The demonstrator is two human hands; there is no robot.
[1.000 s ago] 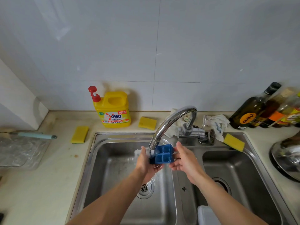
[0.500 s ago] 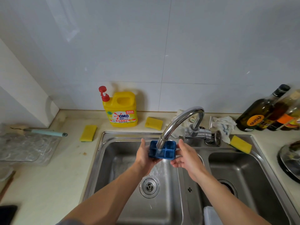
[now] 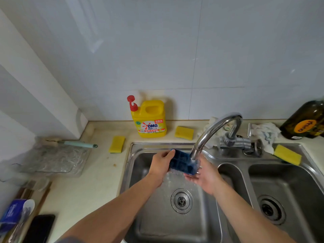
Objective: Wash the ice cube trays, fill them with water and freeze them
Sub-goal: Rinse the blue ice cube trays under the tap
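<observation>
A small blue ice cube tray (image 3: 181,163) is held over the left sink basin (image 3: 145,218), right under the mouth of the chrome tap (image 3: 213,131). Water runs from the tap onto the tray's right end and splashes off it. My left hand (image 3: 160,165) grips the tray's left end, thumb on top. My right hand (image 3: 204,176) is cupped under the tray's right end, palm up, fingers fairly straight. The tray is tilted, its compartments facing up and toward me.
A yellow detergent jug (image 3: 150,120) with a red pump stands at the wall. Yellow sponges (image 3: 117,144) lie on the counter and sink rim (image 3: 287,154). A crumpled cloth (image 3: 264,133), a dark bottle (image 3: 306,122) and the right basin (image 3: 287,190) are right; a clear tray (image 3: 57,158) and phone (image 3: 41,228) left.
The tray has tilted and shifted so the stream now hits its right end. My right hand has slid from its side to beneath it. The camera has swung to the left.
</observation>
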